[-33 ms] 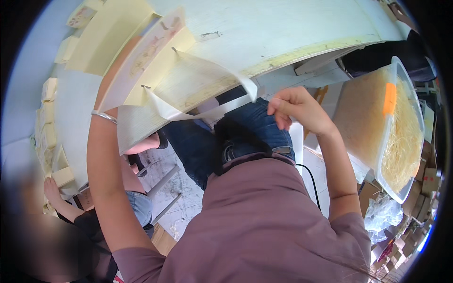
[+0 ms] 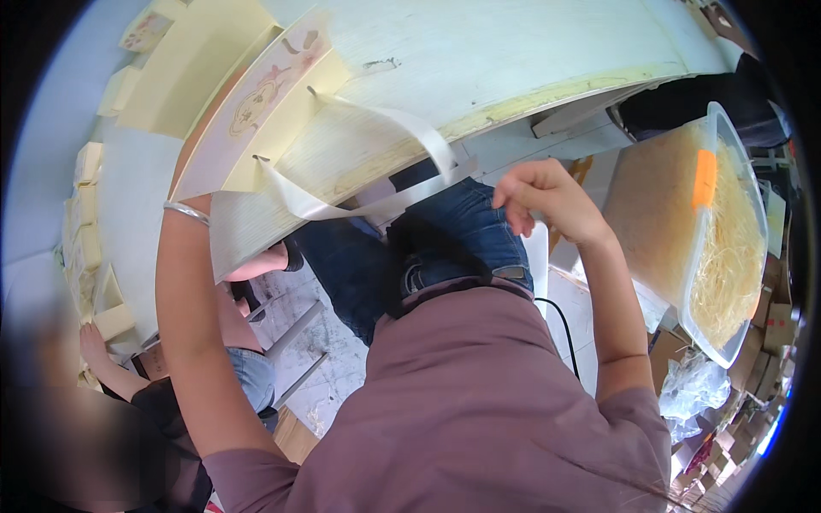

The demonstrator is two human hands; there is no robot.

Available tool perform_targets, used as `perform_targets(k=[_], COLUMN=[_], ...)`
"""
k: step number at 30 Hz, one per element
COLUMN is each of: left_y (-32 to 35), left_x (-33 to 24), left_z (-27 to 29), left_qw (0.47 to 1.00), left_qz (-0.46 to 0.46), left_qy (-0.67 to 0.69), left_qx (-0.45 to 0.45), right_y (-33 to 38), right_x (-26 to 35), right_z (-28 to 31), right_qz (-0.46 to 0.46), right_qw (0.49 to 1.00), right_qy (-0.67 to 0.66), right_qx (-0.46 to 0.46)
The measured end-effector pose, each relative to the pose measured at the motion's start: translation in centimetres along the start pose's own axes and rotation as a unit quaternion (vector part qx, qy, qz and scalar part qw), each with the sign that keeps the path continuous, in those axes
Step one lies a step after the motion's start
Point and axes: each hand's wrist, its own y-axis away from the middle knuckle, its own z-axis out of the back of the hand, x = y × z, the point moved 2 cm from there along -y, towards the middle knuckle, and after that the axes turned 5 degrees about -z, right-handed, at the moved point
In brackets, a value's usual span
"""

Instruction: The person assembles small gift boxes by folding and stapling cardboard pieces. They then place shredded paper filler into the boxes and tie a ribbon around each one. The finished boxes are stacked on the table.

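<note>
A cream cardboard gift box or bag panel (image 2: 286,128) with a pale floral printed face stands tilted at the table edge. Its white ribbon handle (image 2: 342,209) runs from two slots and loops out over my lap, one end sticking out near the loop's tip. My left forearm (image 2: 186,299), with a silver bangle, reaches up behind this panel, which hides my left hand and its fingers. Right of the ribbon, apart from it, my right hand (image 2: 540,201) hovers above my thigh. Its fingers are loosely curled in, and nothing shows in them.
Beyond the panel lies another cream card piece (image 2: 192,68) on the white table (image 2: 479,51). Small cream boxes (image 2: 88,201) line the left. A co-worker's hand (image 2: 94,346) is at the lower left. A clear bin of straw-like filler (image 2: 654,201) stands at right, beside crumpled plastic (image 2: 694,389).
The ribbon loop has gone from a sharp kink to a rounder curve, its tip farther left. The printed panel has tilted to show more of its face. My right hand has shifted slightly right.
</note>
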Motion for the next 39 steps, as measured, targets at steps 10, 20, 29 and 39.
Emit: perform_targets(k=[10,20,29,39], left_y=[-0.1,2.2,9.9,12.5], left_x=[0.1,-0.2,-5.5,-3.3], left_z=[1.0,10.2,15.0,14.9], left_qw=[0.999,0.99,0.972,0.793], left_qz=[-0.002,0.013,-0.147,-0.073], left_qy=[0.038,0.022,-0.143,-0.472], left_qx=[-0.021,-0.139,-0.111,-0.378], right_y=[-2.0,-19.9,-24.5,-18.8], right_x=[5.1,10.2,15.1,15.7], right_z=[-4.7,-20.4,-25.2,-19.4], right_qz=[0.252,0.28,0.336,0.301], right_qw=[0.911,0.955,0.879,0.872], right_qy=[0.229,0.101,0.338,0.35], right_qx=[-0.234,-0.01,0.019,0.162])
